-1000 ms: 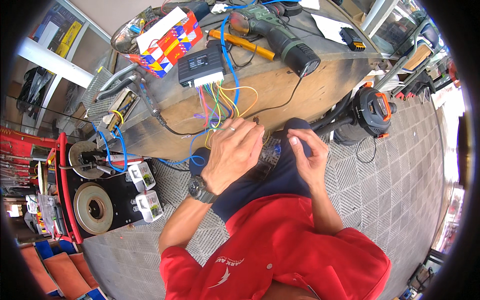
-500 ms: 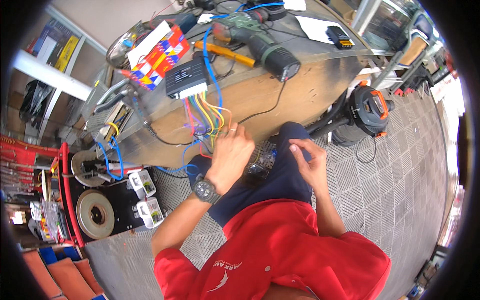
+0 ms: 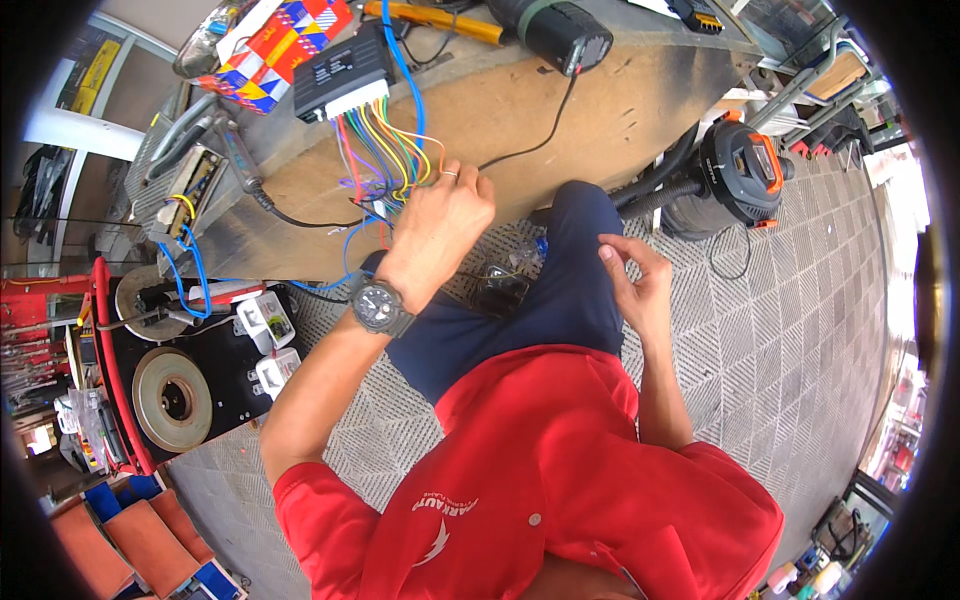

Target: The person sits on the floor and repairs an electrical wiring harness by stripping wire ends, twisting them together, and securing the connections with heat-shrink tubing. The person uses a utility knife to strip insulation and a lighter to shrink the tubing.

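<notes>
A bundle of coloured wires (image 3: 395, 150) hangs from the white connector of a black control box (image 3: 342, 75), which lies near the edge of the wooden workbench (image 3: 520, 130). My left hand (image 3: 440, 225), with a watch on its wrist, is closed at the lower part of the bundle, knuckles up. An orange wire runs into its fingers; the fingertips themselves are hidden. Over my right thigh, away from the bench, my right hand (image 3: 640, 285) is bent into a pinch, thumb and forefinger tips close together. Whatever it may hold is too small to make out.
A green and black cordless drill (image 3: 560, 35) and an orange-handled tool (image 3: 440, 20) lie on the bench. Blue cable (image 3: 415, 80) crosses beside the box. A vacuum cleaner (image 3: 735, 180) stands at the right, and a black and red cart (image 3: 220, 370) at the left.
The view has shifted, so the bench and box sit higher in it. My left hand stays at the wires; my right hand keeps its pinch over the thigh.
</notes>
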`<action>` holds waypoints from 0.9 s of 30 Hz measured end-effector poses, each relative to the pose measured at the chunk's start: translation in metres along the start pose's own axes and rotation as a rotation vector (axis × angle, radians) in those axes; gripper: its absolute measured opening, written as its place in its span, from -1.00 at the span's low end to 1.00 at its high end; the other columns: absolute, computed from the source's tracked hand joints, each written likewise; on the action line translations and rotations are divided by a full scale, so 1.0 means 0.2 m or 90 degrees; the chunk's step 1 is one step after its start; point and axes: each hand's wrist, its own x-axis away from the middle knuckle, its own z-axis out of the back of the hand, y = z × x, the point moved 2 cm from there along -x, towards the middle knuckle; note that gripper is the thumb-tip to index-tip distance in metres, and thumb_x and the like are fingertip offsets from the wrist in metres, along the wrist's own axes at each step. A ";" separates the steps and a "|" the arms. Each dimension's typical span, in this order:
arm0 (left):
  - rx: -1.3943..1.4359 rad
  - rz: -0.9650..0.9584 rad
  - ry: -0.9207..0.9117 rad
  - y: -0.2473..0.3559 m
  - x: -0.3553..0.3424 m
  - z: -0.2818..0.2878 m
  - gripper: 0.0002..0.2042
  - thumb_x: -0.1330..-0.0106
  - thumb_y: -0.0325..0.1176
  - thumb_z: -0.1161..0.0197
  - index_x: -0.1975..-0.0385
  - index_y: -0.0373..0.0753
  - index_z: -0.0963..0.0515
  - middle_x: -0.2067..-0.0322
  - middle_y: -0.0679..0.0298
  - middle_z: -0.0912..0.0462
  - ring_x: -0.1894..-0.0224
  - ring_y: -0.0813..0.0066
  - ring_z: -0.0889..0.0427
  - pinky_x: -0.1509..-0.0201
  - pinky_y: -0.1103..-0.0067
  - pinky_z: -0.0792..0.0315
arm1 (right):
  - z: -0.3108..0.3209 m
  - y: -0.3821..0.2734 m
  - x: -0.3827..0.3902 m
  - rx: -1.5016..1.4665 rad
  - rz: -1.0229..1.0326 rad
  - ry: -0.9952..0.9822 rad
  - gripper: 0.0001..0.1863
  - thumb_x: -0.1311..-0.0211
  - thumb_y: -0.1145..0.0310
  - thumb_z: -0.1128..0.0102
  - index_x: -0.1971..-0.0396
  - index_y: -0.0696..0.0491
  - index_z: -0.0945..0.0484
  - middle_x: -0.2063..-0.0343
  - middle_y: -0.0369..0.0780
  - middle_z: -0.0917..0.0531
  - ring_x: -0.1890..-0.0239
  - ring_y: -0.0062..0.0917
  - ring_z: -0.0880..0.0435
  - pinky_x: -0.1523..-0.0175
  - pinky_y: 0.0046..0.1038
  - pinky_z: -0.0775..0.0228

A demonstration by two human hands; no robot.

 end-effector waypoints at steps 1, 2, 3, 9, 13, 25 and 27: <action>-0.003 -0.012 0.025 -0.01 0.00 0.00 -0.68 -0.15 -0.56 -0.46 0.06 -0.30 -0.66 0.06 0.14 -0.70 -0.17 0.17 -0.73 -0.15 0.33 -0.74 | 0.01 0.02 0.02 0.004 -0.012 0.007 -0.81 -0.52 0.43 -0.51 0.01 0.19 -0.86 0.26 -0.07 -0.89 0.24 -0.38 -0.87 0.02 -0.36 -0.67; -0.010 -0.020 0.024 -0.01 0.01 0.00 -0.68 -0.15 -0.55 -0.46 0.06 -0.29 -0.65 0.07 0.15 -0.70 -0.18 0.18 -0.72 -0.15 0.34 -0.73 | 0.02 0.04 0.04 0.006 -0.025 0.013 -0.81 -0.52 0.42 -0.51 0.01 0.19 -0.86 0.26 -0.08 -0.89 0.24 -0.38 -0.87 0.02 -0.36 -0.66; -0.014 -0.028 0.038 -0.01 0.02 0.01 -0.68 -0.16 -0.53 -0.46 0.06 -0.28 -0.65 0.07 0.17 -0.70 -0.18 0.20 -0.72 -0.14 0.35 -0.73 | 0.03 0.07 0.05 0.016 -0.042 0.016 -0.80 -0.51 0.40 -0.53 0.00 0.18 -0.87 0.28 -0.10 -0.89 0.28 -0.44 -0.82 0.05 -0.38 -0.64; -0.025 -0.041 0.041 0.01 0.07 0.03 -0.65 -0.24 -0.44 -0.42 -0.05 -0.22 -0.68 -0.06 0.29 -0.68 -0.32 0.20 -0.63 -0.27 0.26 -0.64 | 0.13 0.40 0.08 -0.062 -0.167 0.155 -0.69 -0.66 0.18 -0.43 0.11 0.16 -0.89 0.44 -0.33 -0.76 0.42 -0.68 -0.57 0.26 -0.51 -0.40; -0.020 -0.057 0.112 0.03 0.12 0.14 -0.69 -0.24 -0.42 -0.43 0.01 -0.27 -0.76 -0.20 0.22 -0.76 -0.43 0.17 -0.64 -0.24 0.31 -0.69 | 0.28 0.75 0.17 -0.136 -0.314 0.249 -0.34 -0.76 -0.16 -0.20 0.38 0.16 -0.77 0.63 -0.49 -0.41 0.55 -0.77 -0.24 0.41 -0.52 0.00; 0.360 0.418 0.723 -0.24 0.71 0.20 -0.51 -0.78 -0.30 -0.13 0.54 -0.37 -0.58 0.69 0.27 -0.51 0.59 0.52 -0.42 0.32 0.51 -0.44 | 0.09 1.70 0.62 0.073 -0.567 0.149 -0.32 -0.70 -0.19 -0.16 0.38 0.17 -0.73 0.58 -0.31 -0.60 0.55 -0.50 -0.49 0.29 -0.32 -0.48; 0.486 0.391 0.736 -0.19 0.73 0.08 -0.59 -0.64 -0.34 -0.27 0.56 -0.32 -0.49 0.67 0.28 -0.47 0.57 0.49 -0.41 0.30 0.44 -0.44 | 0.05 1.76 0.68 -0.061 -0.464 0.139 -0.47 -0.58 -0.05 -0.35 0.34 0.19 -0.76 0.51 -0.25 -0.71 0.43 -0.58 -0.57 0.26 -0.33 -0.44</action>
